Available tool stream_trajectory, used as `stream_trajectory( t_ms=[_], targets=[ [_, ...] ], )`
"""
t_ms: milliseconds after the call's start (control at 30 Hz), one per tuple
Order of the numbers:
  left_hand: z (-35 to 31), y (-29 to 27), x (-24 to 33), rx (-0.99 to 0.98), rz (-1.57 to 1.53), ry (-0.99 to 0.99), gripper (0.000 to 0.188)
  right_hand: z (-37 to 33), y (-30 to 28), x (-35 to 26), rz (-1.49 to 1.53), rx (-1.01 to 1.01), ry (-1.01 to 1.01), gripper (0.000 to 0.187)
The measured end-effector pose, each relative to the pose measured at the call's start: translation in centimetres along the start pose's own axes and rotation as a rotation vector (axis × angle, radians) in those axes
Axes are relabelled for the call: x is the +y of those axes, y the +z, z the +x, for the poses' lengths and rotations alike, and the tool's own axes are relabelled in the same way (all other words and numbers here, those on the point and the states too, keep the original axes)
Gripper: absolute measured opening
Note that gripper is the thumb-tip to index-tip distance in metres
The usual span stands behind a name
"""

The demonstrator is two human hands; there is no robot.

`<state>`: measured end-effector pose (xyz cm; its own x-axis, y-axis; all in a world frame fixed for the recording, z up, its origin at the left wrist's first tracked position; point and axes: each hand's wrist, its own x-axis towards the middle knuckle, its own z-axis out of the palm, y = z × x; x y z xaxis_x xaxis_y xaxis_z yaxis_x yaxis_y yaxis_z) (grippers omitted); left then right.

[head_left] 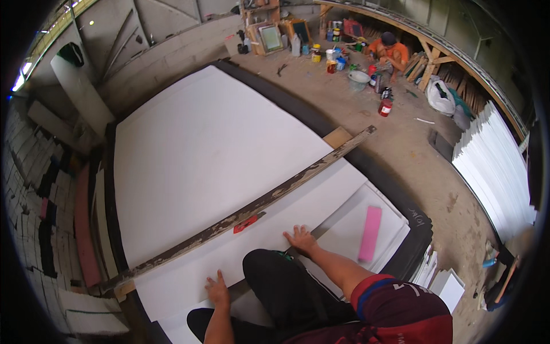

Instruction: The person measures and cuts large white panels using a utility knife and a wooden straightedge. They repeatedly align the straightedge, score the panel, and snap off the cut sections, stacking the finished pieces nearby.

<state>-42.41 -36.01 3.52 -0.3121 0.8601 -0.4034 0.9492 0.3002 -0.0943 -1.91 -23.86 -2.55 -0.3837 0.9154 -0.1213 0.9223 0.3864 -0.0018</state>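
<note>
A large white sheet lies over a dark stack in front of me. Across it runs a long, worn wooden batten, slanting from lower left to upper right. On the near side of the batten is a white strip of sheet. My left hand rests on this strip near its close edge, fingers spread. Farther right, my right hand lies on the same strip, its fingers also apart. Between my hands and the batten sits a small red tool with a dark end; its exact kind is unclear.
A pink strip lies on white sheets at right. Wood blocks sit under the batten's ends. White sheets are stacked at far right, more stacks at left. A person in orange crouches among paint containers at the back.
</note>
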Motion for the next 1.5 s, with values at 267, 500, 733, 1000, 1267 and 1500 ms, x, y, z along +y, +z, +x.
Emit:
stream_trajectory(
  t_ms=[267, 500, 733, 1000, 1267, 1500],
  targets=[
    [1.2, -3.0, 1.4, 0.015, -0.328, -0.038, 0.094, 2.4, -4.8, 2.1, 0.094, -0.013, -0.058, 0.055],
    [5.9, -3.3, 5.2, -0.150, -0.443, -0.189, 0.131, 14.0, -8.1, 4.1, 0.129, 0.309, -0.140, 0.071],
    [6.4, -2.1, 5.0, -0.254, -0.449, -0.160, 0.140, 23.4, -8.2, 5.9, 0.087, 0.237, -0.257, 0.063],
    [5.9, -2.0, 5.3, -0.284, -0.456, -0.167, 0.138, 36.7, -8.5, 4.3, 0.106, 0.217, -0.279, 0.060],
    [5.7, -1.2, 5.5, -0.237, -0.417, -0.155, 0.143, 43.2, -8.3, 2.7, 0.051, 0.209, -0.085, 0.060],
    [6.0, -1.1, 5.3, -0.251, -0.445, -0.161, 0.139, 31.0, -4.0, 3.8, 0.164, 0.194, 0.235, 0.056]
  ],
)
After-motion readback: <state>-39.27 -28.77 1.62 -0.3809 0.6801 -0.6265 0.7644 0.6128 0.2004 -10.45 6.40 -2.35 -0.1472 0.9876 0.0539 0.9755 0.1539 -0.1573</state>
